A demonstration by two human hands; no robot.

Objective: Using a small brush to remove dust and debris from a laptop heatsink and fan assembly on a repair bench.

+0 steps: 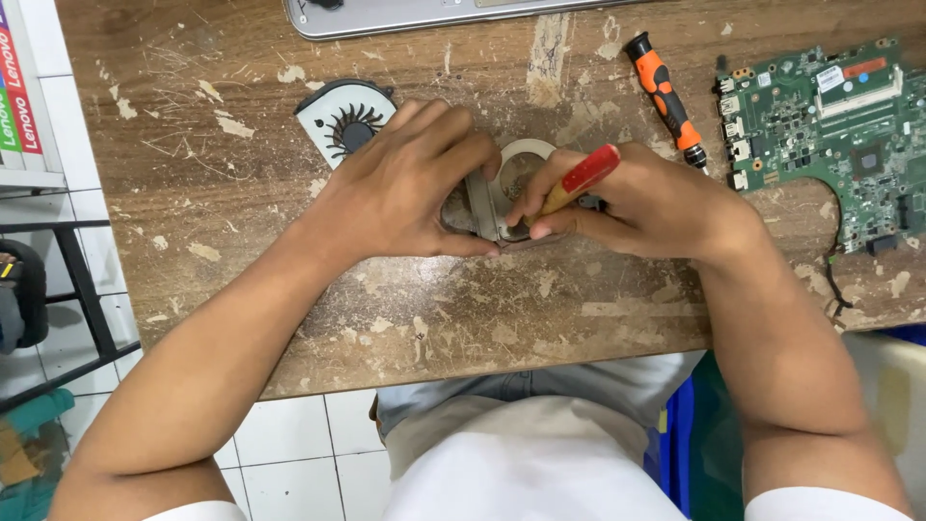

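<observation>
My left hand (410, 183) presses down on a grey metal fan cover (521, 159) lying on the worn wooden table (289, 289), thumb along its near edge. My right hand (641, 207) grips a brush with a red and wooden handle (579, 180), its tip down at the cover between both hands. The brush's bristles are hidden by my fingers. A white laptop fan with black blades (345, 118) lies just behind my left hand, partly covered by it.
An orange and black screwdriver (666, 96) lies at the back right. A green motherboard (830, 125) sits at the right edge. A silver laptop base (424, 14) lies along the far edge. A black metal rack (82, 289) stands left of the table.
</observation>
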